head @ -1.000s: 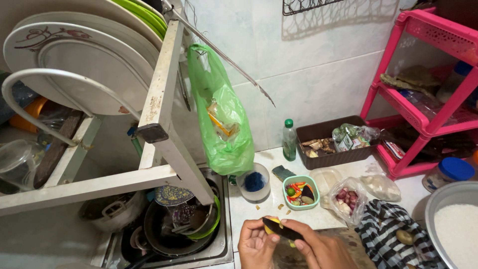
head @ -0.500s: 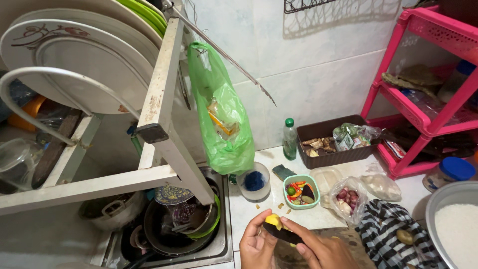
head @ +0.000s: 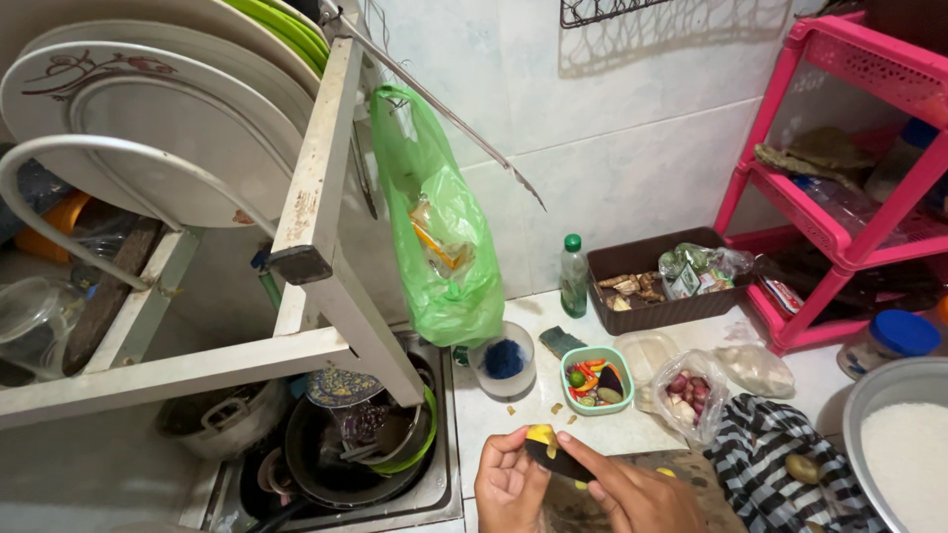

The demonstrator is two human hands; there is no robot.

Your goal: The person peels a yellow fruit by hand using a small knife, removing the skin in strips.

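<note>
left hand (head: 509, 487): at 6 o'clock in my view, fingers curled shut round a small yellow root (head: 540, 435), cut face up.
right hand (head: 632, 494): just at 3 o'clock of the left, fingers closed on a dark peeler (head: 561, 464); its edge lies against the root.
root: held in the air between both hands, above the board (head: 681, 464) and the counter's front edge.
step: i judge i am peeling the root; yellow scraps (head: 558, 408) lie on the counter at 12 o'clock of my hands.
next move: i'd say another short stroke away from my thumb, then a small turn of the root in my left fingers to bring up unpeeled skin; a light grip, since the piece is small and slips easily.
nearby: teal bowl (head: 595, 379) of chillies at 1 o'clock; bag of shallots (head: 688, 391) at 2 o'clock; striped cloth (head: 780, 464) at 3 o'clock; sink (head: 439, 498) full of pans at 9 o'clock; green bag (head: 444, 237) hanging at 12 o'clock.
change: half a second ago the root sat lower and a bit more to the right; now it is lifted and tipped, so more of the yellow face shows. my right fingers have slid further along the peeler. nothing else on the counter has moved.
</note>
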